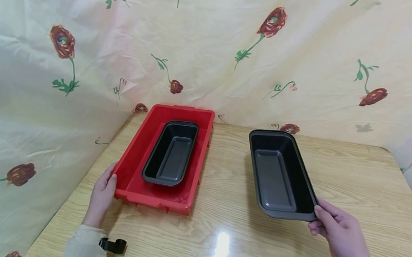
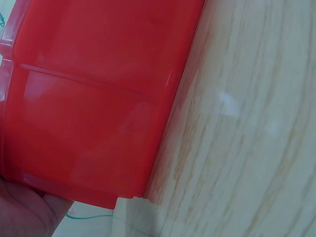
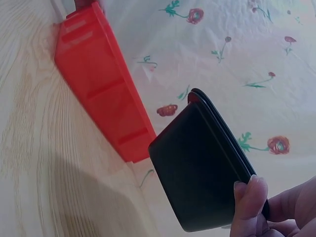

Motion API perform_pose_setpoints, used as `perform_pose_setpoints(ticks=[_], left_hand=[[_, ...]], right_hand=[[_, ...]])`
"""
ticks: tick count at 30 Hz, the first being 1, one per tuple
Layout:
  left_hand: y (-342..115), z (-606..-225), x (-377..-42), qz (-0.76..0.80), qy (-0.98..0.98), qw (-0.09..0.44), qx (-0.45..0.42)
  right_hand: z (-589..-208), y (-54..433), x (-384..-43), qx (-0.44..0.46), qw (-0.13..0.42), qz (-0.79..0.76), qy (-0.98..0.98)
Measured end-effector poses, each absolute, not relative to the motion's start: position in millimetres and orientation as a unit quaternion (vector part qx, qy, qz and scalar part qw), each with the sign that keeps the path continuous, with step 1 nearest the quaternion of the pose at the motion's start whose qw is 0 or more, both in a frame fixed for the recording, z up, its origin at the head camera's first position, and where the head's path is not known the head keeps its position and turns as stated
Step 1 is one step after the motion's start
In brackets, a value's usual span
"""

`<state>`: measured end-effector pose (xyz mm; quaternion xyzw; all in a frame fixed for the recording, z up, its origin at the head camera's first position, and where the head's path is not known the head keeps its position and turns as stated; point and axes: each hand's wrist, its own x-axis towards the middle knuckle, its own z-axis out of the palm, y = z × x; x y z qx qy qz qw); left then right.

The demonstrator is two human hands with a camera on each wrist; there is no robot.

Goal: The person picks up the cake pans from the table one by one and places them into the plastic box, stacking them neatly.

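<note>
A red plastic tray (image 1: 131, 177) with raised sides stands on the left of the table. Inside it lies a dark grey loaf pan (image 1: 174, 159). My left hand (image 1: 103, 193) grips the tray by its near left corner, thumb over the rim; the left wrist view shows part of that hand (image 2: 24, 210) against the tray's outer wall (image 2: 94, 123). On the right, my right hand (image 1: 345, 242) pinches the near right corner of a second loaf pan (image 1: 275, 176). This pan is held above the table, tilted, its dark underside (image 3: 192, 168) showing in the right wrist view.
The wooden table (image 1: 214, 242) has a bright light reflection near its front. A cloth with printed red flowers (image 1: 217, 39) hangs behind the table and along its left side. A small black device (image 1: 113, 245) is strapped at my left wrist.
</note>
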<state>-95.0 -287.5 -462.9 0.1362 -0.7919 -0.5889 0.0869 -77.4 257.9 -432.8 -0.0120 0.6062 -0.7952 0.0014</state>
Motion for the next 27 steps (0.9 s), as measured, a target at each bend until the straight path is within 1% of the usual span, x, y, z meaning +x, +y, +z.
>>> perform_pose_setpoints(ticks=[7,27], left_hand=[[-288,-464,-96,-0.587,-0.793,0.086,0.139],[-288,-463,-95,-0.595,-0.789,0.08,0.135]], right_hand=[[-429,252,-79,-0.001,0.014,-0.786,0.618],[-423,236,-83,0.004,0.021,-0.782,0.623]])
